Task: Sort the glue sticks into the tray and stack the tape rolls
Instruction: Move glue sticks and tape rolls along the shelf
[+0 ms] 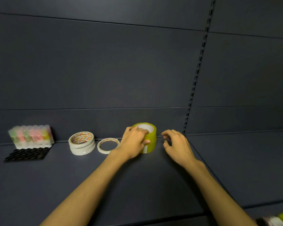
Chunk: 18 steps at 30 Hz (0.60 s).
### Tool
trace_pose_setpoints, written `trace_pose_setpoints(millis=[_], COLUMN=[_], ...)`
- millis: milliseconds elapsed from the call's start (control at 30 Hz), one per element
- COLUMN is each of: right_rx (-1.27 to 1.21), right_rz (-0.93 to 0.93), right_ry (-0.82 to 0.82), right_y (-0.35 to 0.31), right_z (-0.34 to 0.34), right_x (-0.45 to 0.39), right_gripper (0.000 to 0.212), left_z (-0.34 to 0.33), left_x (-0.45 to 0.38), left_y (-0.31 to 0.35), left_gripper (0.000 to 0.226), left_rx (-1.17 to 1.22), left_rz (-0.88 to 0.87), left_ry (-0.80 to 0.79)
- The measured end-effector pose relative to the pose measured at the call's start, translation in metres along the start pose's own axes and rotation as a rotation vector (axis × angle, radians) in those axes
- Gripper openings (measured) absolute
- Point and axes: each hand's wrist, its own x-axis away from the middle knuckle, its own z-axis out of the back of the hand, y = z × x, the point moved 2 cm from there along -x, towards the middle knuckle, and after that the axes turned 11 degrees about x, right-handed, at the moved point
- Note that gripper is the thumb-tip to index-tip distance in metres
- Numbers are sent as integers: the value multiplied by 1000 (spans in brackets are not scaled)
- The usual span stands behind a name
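A stack of yellow-green tape rolls stands at the back of the dark shelf. My left hand grips the stack, fingers over its top rim and thumb on its side. My right hand hovers just right of the stack with fingers loosely curled, holding nothing. A stack of white tape rolls stands to the left, with a single thin white roll lying flat beside it. Several glue sticks stand upright in the back rows of a black holed tray at far left.
The dark shelf extends toward me, backed by a dark panelled wall with a slotted upright. A seam runs along the shelf at the right. Blurred coloured items show at the bottom right corner.
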Motion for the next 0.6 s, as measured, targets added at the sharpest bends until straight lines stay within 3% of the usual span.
trace_pose_setpoints(millis=[133, 300, 600], right_rx=[-27, -115, -207], right_rz=[26, 119, 343], right_ry=[0, 25, 26], right_y=[-3, -29, -148], right_z=[-2, -7, -37], right_x=[1, -3, -14], right_gripper=[29, 28, 21], left_z=[-3, 27, 117], left_x=[3, 28, 139], left_y=[2, -9, -70], left_gripper=[41, 44, 41], left_rx=[-12, 81, 11], left_rz=[0, 36, 262], left_ry=[-2, 180, 270])
